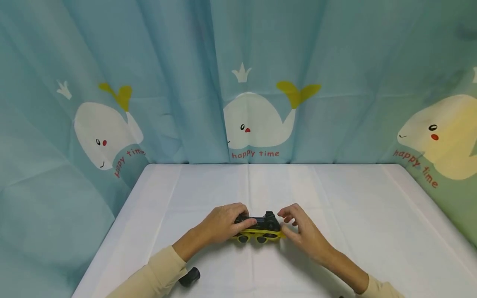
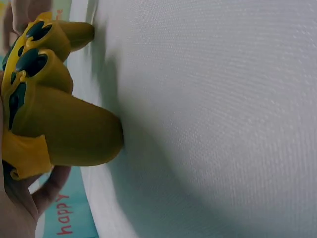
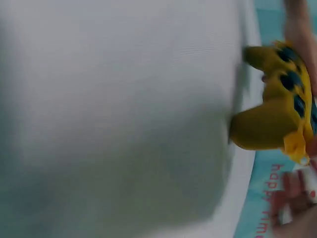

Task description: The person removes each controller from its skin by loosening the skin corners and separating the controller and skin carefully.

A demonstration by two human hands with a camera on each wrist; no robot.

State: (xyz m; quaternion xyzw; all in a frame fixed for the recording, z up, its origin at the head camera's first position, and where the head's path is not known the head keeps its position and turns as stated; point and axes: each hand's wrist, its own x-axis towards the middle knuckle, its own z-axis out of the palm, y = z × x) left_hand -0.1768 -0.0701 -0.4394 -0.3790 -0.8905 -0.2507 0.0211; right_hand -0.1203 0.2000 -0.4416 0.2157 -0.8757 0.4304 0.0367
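A black game controller (image 1: 262, 224) sits partly inside a yellow rubbery cover (image 1: 270, 234) on the white table. In the left wrist view, the cover's handle sleeves (image 2: 79, 129) point down to the tabletop, and an edge flap (image 2: 27, 153) is folded back at the near end. My left hand (image 1: 227, 221) grips the controller's left end, thumb across its black top. At the right end, my right hand (image 1: 303, 234) has loosely bent fingers and its thumb by the cover's corner. Right wrist view blurs this hand (image 3: 297, 208) beside another folded flap (image 3: 294, 144); contact is unclear.
A short black cylindrical object (image 1: 190, 276) lies beside the left sleeve. The white cloth-covered table (image 1: 365, 215) is bordered by blue curtains (image 1: 179, 82) with whale prints at the back and sides. A small dark thing (image 1: 340, 296) shows at the bottom edge.
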